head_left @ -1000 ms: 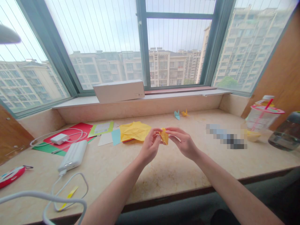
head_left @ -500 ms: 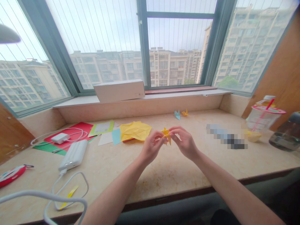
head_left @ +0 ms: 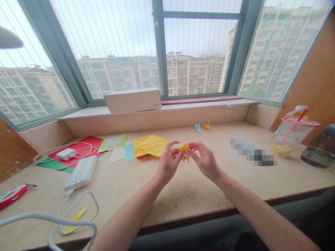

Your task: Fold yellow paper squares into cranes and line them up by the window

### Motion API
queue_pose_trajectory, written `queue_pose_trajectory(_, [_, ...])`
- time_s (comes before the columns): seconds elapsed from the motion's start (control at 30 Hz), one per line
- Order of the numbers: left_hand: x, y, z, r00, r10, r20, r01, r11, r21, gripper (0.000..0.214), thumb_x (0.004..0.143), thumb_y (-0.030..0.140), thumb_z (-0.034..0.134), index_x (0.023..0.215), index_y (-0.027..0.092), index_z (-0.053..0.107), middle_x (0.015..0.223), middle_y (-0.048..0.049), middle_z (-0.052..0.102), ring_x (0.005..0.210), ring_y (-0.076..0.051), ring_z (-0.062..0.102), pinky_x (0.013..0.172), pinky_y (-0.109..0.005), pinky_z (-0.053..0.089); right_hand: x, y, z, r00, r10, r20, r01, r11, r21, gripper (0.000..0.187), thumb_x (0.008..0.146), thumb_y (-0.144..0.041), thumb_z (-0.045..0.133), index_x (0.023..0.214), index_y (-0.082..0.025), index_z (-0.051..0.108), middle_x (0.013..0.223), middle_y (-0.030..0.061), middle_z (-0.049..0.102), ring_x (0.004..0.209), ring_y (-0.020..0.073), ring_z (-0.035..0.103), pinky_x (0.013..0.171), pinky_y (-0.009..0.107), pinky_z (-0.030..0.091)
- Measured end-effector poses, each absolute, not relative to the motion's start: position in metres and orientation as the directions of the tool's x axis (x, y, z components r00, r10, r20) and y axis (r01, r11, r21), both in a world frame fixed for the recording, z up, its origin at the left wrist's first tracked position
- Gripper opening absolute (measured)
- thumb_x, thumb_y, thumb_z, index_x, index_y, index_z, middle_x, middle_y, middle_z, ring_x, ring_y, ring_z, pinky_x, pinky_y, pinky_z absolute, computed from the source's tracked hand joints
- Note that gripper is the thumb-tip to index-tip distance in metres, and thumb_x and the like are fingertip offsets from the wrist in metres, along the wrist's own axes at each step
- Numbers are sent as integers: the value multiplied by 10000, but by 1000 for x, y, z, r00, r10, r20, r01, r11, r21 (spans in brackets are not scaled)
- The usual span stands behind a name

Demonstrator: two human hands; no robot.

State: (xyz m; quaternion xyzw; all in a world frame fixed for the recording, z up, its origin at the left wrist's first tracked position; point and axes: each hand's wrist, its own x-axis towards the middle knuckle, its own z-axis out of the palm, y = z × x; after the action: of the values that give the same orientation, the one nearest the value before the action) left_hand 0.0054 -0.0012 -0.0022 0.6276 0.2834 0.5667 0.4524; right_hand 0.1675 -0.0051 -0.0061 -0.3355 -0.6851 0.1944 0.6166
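A small yellow origami crane (head_left: 184, 147) is held up between my two hands, above the stone counter. My left hand (head_left: 169, 161) pinches its left side between thumb and fingers. From the other side, my right hand (head_left: 204, 158) grips it with thumb and forefinger. Pointed paper tips hang down below the fingertips, and part of the folded body is hidden by my fingers. Beyond my hands, near the back of the counter, stand a light blue paper crane (head_left: 198, 127) and an orange-yellow paper crane (head_left: 207, 125).
Creased yellow paper (head_left: 150, 145) lies left of my hands, near red paper (head_left: 87, 146). A white power bank (head_left: 81, 174) with cables sits further left. At right are a lidded plastic cup (head_left: 294, 134) and a dark bottle (head_left: 320, 150). A white box (head_left: 133, 101) rests on the sill.
The yellow crane has turned a little in my fingers, and some left fingers have lifted and straightened. Both hands stay in nearly the same place.
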Motion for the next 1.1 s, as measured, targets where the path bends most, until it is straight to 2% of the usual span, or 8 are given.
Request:
queue_pose_trajectory(0.13, [7,-2,-3,228,842,489,-212,-447,869,332,845,397,699,1038,212,503,877,-26,709,778,-166,705,716,-296,553,169,-6,-1,-27,664,747,250,728,-638,151,904,-361,636,935,-230,703,973,66,674,883,201,631,778,368,532])
queue_pose_trajectory(0.23, [6,-2,-2,199,841,503,-154,-480,864,289,850,442,678,894,188,547,819,-28,698,772,-173,703,704,-297,554,170,-7,0,-34,661,750,254,731,-633,168,903,-375,637,908,-225,712,981,72,668,885,203,630,793,376,535])
queue_pose_trajectory(0.37, [5,-3,1,196,835,513,-125,-498,858,285,839,442,689,830,175,591,805,-32,706,773,-172,694,716,-303,562,170,-6,-2,-43,674,738,225,726,-650,173,897,-389,649,896,-231,721,1000,68,665,956,213,631,866,386,524])
queue_pose_trajectory(0.53, [5,-7,3,233,816,529,-148,-507,849,261,841,405,695,782,161,620,977,-91,716,890,-192,685,769,-323,572,172,-5,-3,-37,679,733,199,724,-661,203,888,-411,657,814,-232,717,938,54,659,935,211,624,866,373,510])
queue_pose_trajectory(0.63, [6,-9,5,232,813,535,-128,-519,845,273,849,414,681,771,156,638,1006,-109,714,917,-203,679,774,-331,577,173,-5,-2,-41,683,729,227,717,-659,234,890,-423,649,775,-227,706,907,51,652,900,208,623,846,367,512])
queue_pose_trajectory(0.83, [7,-7,4,167,842,513,-78,-507,858,254,829,403,708,789,168,620,786,-43,719,752,-168,691,709,-290,565,171,-5,-4,-19,695,719,217,705,-676,206,881,-408,661,795,-225,700,925,53,654,913,209,625,861,374,512])
queue_pose_trajectory(1.0, [8,-5,0,135,868,478,-189,-451,872,320,799,395,746,898,199,513,842,-41,746,758,-171,718,690,-274,552,169,-4,-6,-7,702,712,200,699,-687,187,870,-393,676,796,-221,685,901,54,655,871,206,619,821,369,506])
queue_pose_trajectory(1.1, [9,-4,0,143,883,447,-230,-410,883,375,792,398,754,974,206,489,867,-49,758,746,-174,724,703,-290,559,166,-1,-11,43,727,685,128,676,-725,177,847,-378,709,824,-219,636,864,36,657,814,186,616,792,354,506])
